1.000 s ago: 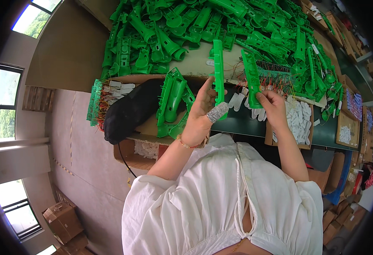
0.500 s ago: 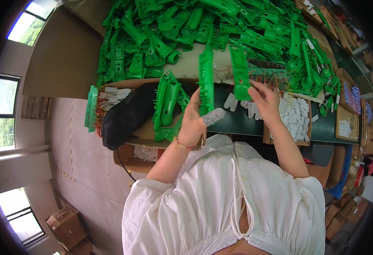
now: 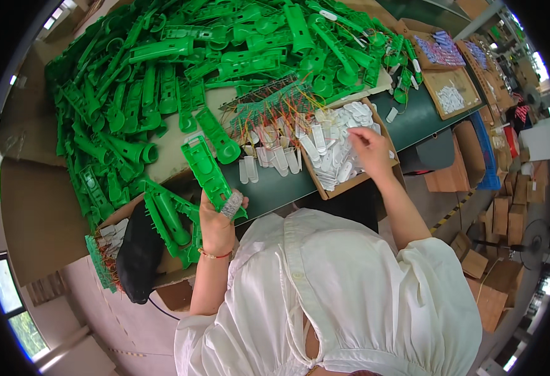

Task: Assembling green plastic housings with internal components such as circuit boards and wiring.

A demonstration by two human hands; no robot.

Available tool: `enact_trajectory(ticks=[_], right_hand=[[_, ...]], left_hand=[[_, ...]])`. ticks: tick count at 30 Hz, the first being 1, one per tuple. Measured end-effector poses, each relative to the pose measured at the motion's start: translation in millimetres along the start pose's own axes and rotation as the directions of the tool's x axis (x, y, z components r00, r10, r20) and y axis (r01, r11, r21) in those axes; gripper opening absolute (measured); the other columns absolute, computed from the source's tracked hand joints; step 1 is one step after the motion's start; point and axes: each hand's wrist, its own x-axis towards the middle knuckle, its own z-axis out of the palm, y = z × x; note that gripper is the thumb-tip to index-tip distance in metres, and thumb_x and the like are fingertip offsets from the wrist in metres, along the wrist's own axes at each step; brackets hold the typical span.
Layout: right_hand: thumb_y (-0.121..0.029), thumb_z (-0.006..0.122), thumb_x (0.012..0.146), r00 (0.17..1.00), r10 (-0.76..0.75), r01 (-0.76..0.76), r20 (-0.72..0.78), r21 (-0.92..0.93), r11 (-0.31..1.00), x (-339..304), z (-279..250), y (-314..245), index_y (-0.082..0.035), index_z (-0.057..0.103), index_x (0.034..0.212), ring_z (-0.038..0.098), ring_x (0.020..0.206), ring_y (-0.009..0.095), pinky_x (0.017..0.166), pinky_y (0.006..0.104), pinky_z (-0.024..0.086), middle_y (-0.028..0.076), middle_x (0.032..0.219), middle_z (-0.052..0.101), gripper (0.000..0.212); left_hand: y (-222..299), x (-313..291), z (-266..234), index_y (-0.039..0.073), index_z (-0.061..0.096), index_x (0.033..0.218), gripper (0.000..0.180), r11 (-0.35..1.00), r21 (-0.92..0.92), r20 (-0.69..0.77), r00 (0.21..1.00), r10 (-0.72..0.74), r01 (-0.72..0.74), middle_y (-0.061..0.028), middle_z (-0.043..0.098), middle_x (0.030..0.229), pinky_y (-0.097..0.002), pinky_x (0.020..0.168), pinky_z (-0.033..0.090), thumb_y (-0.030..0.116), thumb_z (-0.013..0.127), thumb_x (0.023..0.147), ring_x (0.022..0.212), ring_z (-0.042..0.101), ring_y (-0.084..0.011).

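Note:
My left hand, with a grey wrap on the thumb, grips a long green plastic housing half by its lower end, its hollow inside facing up. Just beyond it, another green housing half lies at the table's edge. Over a cardboard box of small white plastic pieces is my right hand. Its fingers are loosely bent and a little apart, with nothing visible in them. More white pieces with wires lie left of that box, below a row of green circuit boards.
A large heap of green housings covers the far side. Near left, ribbed green parts stand in a carton beside a black bag-like object. At right are a tray of white pieces and a box of purple cylinders.
My right hand has let go of its green housing half, which now lies on the table, and has moved right over the white pieces. My left hand still holds its housing. The view has turned rightward.

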Motion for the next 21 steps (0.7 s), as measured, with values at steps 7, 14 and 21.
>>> enact_trajectory(ticks=[7, 14, 21], right_hand=[[-0.009, 0.064, 0.074, 0.96, -0.262, 0.274, 0.093, -0.483, 0.831, 32, -20, 8, -0.008, 0.065, 0.096, 0.052, 0.086, 0.027, 0.073, 0.0355, 0.044, 0.006, 0.088, 0.056, 0.022], [-0.015, 0.069, 0.067, 0.945, -0.17, 0.309, 0.28, -0.588, 0.748, 45, -5, 14, -0.009, 0.063, 0.079, 0.052, 0.086, 0.026, 0.073, 0.0365, 0.045, 0.006, 0.089, 0.055, 0.014], [-0.015, 0.069, 0.067, 0.965, -0.115, 0.23, 0.236, -0.548, 0.805, 44, -6, 7, -0.008, 0.061, 0.075, 0.053, 0.088, 0.028, 0.073, 0.0378, 0.045, 0.008, 0.085, 0.057, 0.013]], left_hand=[[-10, 5, 39, 0.005, 0.032, 0.125, 0.045, 0.976, 0.116, 0.317, 0.924, -0.214, 0.186, -0.0084, 0.05, 0.105, -0.0343, 0.083, 0.045, -0.001, 0.048, 0.084, 0.101, 0.054, -0.025], [-14, 7, 59, 0.002, 0.044, 0.117, 0.036, 0.965, 0.228, 0.2, 0.964, -0.174, 0.127, -0.0048, 0.055, 0.097, -0.0299, 0.074, 0.049, 0.007, 0.056, 0.083, 0.085, 0.058, -0.0166], [-18, 14, 65, 0.003, 0.046, 0.11, 0.029, 0.984, 0.112, 0.157, 0.976, -0.153, 0.136, -0.0038, 0.053, 0.091, -0.0293, 0.072, 0.048, 0.004, 0.054, 0.082, 0.081, 0.057, -0.0161]])
